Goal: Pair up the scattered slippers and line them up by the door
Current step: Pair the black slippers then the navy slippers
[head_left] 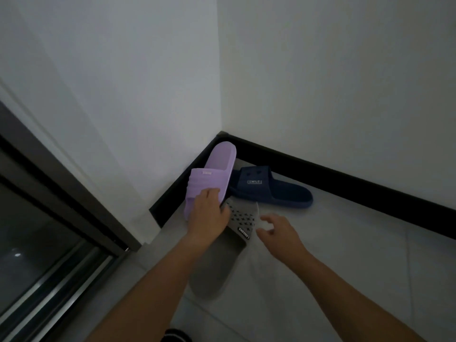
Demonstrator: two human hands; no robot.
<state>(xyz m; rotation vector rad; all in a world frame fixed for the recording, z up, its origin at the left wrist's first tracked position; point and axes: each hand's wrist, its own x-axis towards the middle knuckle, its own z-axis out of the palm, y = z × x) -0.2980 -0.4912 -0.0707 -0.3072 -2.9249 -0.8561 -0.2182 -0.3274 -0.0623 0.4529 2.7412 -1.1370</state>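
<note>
Three slippers lie in the corner of the floor. A purple slipper (212,176) leans along the left wall's black skirting, toe toward me. My left hand (209,213) grips its toe end, fingers curled over the strap edge. A navy slipper (269,191) marked SMILE lies behind it, partly under the purple one. A grey slipper (222,257) with dark star holes in its strap lies under my left forearm. My right hand (278,233) hovers just right of the grey strap, fingers spread and holding nothing.
A dark metal door frame with glass (49,230) fills the left side. Black skirting (345,178) runs along both white walls. Pale floor tiles (357,255) stretch out to the right. A dark object (177,335) shows at the bottom edge.
</note>
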